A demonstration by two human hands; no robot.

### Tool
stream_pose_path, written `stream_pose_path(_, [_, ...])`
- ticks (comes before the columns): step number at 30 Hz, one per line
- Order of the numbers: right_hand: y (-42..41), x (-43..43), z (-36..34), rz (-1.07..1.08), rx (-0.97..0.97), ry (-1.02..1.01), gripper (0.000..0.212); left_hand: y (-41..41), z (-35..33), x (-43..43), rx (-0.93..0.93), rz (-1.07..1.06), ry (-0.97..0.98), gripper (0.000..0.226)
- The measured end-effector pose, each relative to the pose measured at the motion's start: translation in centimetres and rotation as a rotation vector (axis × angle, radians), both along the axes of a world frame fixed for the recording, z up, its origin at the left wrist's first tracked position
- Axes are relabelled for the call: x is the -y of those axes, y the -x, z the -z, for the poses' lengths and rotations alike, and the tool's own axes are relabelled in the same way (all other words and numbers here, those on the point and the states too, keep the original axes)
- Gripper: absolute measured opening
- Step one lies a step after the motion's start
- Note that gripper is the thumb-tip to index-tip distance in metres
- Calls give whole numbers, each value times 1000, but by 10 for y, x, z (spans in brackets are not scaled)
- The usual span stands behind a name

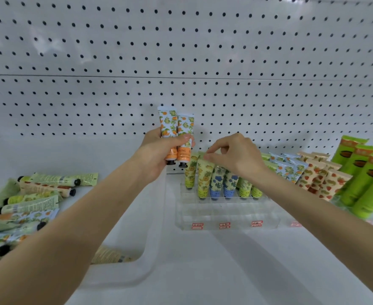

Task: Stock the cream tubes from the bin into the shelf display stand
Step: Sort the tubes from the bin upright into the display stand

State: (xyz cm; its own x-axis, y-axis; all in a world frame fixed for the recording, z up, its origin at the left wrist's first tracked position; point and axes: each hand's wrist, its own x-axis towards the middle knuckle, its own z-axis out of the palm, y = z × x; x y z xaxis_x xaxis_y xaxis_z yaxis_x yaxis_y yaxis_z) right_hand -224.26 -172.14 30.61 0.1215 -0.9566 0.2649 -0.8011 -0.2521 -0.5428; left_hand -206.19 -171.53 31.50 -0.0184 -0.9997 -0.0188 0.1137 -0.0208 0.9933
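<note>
A person's left hand (pixel 157 155) is curled around two orange-print cream tubes (pixel 174 128), gripping them upright with their black caps pointing down below the palm. Just right of it, the right hand (pixel 236 155) pinches the top edge of a pineapple-print tube (pixel 204 179) between thumb and fingertips. That tube stands cap-down in a clear display stand (pixel 225 214), which sits on the white shelf (pixel 225 271) directly beneath the right hand. Blue-flowered tubes (pixel 223 183) stand in the same row under this hand's palm. Further right of the right hand lean strawberry-print tubes (pixel 317 179) and tall green tubes (pixel 366 177). Below and left of the left forearm, a translucent bin (pixel 146 267) holds loose tubes (pixel 33 201) lying on their sides. A white pegboard (pixel 181 51) rises behind both hands.
</note>
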Motion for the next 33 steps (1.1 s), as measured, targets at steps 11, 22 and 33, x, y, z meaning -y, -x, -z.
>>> stream_pose_path(11, [70, -58, -58, -224, 425, -331, 25, 48, -19, -52, 310, 402, 79, 46])
stream_pose_path(22, [174, -103, -85, -150, 670, -169, 18, 131, -30, -84, 397, 185, 383, 16])
stream_pose_path(33, [200, -56, 18, 115, 310, 37, 10, 170, 114, -116, -64, 130, -150, 12])
